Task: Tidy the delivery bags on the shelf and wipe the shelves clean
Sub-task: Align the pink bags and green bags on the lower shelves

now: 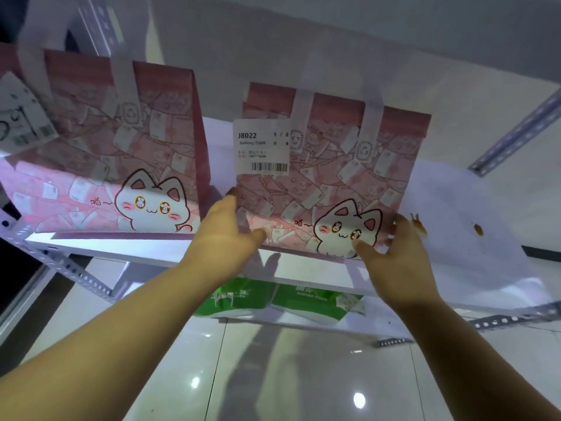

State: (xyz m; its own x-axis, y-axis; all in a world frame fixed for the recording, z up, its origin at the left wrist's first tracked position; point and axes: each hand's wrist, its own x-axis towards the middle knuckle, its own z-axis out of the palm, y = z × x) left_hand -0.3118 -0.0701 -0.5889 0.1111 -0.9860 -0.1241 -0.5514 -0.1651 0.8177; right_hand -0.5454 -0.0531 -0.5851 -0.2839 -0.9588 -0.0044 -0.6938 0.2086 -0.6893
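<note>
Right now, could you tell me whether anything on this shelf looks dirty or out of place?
Yes. Brown spots soil the white shelf just right of the labelled pink cat bag that the left hand and right hand grip by its lower sides. They look like spills not yet wiped.

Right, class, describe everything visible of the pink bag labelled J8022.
The pink bag sits upright on the white shelf, apart from a matching bag to its left. Its front shows printed banknotes and a white cartoon cat; two white handles rise from the top, a barcode label top left. The left hand and right hand grip its lower sides.
</note>
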